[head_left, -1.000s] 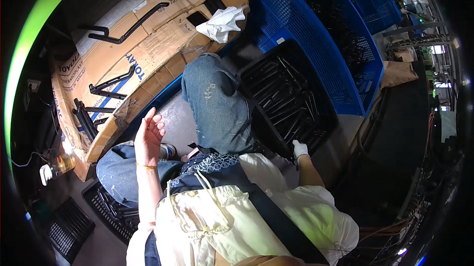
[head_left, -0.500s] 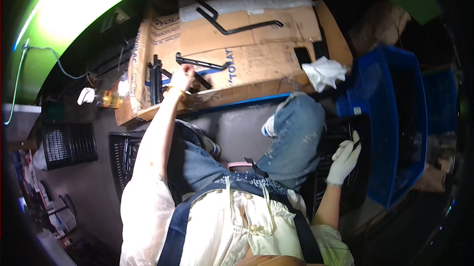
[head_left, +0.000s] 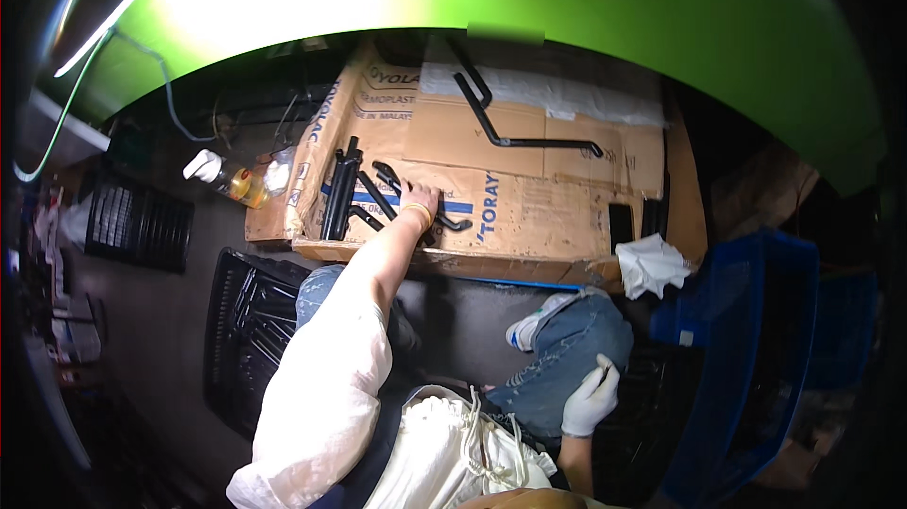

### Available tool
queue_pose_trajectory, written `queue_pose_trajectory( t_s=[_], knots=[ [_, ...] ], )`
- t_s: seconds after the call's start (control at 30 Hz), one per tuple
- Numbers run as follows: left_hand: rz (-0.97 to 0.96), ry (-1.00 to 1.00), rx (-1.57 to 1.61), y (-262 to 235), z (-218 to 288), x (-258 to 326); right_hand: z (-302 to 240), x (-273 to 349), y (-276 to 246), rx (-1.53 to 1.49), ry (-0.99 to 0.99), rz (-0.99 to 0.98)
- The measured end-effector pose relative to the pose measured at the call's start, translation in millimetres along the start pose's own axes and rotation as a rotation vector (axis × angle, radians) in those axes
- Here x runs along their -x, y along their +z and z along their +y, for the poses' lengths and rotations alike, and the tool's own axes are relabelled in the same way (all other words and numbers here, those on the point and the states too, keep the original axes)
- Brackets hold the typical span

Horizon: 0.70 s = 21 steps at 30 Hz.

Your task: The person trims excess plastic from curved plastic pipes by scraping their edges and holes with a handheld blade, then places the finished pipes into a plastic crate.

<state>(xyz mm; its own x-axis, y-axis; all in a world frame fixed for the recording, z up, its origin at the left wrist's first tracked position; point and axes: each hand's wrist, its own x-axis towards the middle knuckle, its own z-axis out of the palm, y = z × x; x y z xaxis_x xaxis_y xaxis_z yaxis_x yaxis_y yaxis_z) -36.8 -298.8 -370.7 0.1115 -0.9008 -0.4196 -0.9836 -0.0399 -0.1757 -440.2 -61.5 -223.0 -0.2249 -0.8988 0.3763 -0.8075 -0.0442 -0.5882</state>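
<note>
My bare left hand rests on the cardboard, its fingers closed over the middle of a black bent bar. Close to its left, several more black bars and tubes lie together near the cardboard's left side. Farther back is another long black bent bar, which nothing touches. My right hand, in a white glove, is held up beside my right knee. Its fingers are drawn together, and whether anything is between them cannot be seen.
On my left stands a black crate holding many black parts; another black crate is beyond it. A spray bottle is beside the cardboard. White crumpled cloth hangs at its right corner. Blue crates stand on the right.
The view has shifted. My left hand has moved onto the bent bar, which now lies turned at a steeper slant. My right hand has come closer to my knee, its fingers drawn in.
</note>
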Motion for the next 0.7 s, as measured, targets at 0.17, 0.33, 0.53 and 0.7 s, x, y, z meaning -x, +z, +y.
queue_pose_trajectory(
  t_s=[0.17,0.33,0.53,0.7],
  knots=[
    [0.066,0.05,0.213,4,-36,20,-6,-3,5,0.029,-0.042,-0.04],
    [0.784,0.024,0.767,-50,-56,59,-36,-13,-1,0.005,-0.069,-0.07],
    [0.673,0.019,2.014,-105,-64,133,-72,-34,3,-0.03,-0.099,-0.303],
    [0.466,0.153,2.515,-109,-39,182,-157,-45,56,-0.184,-0.512,-0.476]
  ],
)
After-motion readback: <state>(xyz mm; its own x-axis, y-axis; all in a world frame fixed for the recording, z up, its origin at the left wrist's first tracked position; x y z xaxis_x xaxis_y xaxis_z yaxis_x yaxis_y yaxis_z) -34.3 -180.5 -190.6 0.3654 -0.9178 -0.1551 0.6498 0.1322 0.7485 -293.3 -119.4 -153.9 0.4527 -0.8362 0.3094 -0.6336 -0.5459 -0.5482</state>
